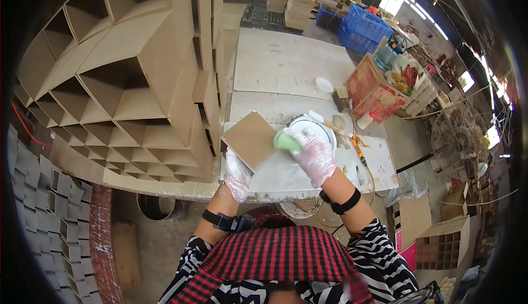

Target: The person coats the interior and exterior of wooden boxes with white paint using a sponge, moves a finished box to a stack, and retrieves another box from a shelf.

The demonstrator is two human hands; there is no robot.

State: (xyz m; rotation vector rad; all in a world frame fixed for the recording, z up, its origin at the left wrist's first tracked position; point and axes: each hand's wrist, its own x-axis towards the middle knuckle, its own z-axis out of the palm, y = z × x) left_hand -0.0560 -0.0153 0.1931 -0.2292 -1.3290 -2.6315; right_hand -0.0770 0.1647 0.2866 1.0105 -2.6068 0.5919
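Observation:
My left hand (238,175), in a thin clear plastic glove, grips the lower left edge of a flat square brown board (250,138), tilted a little at the front of the table. In my right hand (315,160), also gloved and smeared white, is a light green sponge (286,142). That hand is over a round white tub (330,132), just right of the board; the sponge is at the tub's left side. A brush (331,126) lies by the tub's far right rim. The fingers of my left hand are partly hidden by the glove and board.
Tall stacks of open brown cardboard boxes (159,78) rise on the left. An orange air gun (358,145) with a hose lies right of the tub. Farther back are a small white bowl (324,85), a reddish wooden crate (369,96) and blue plastic baskets (360,29). A fan (460,139) stands right.

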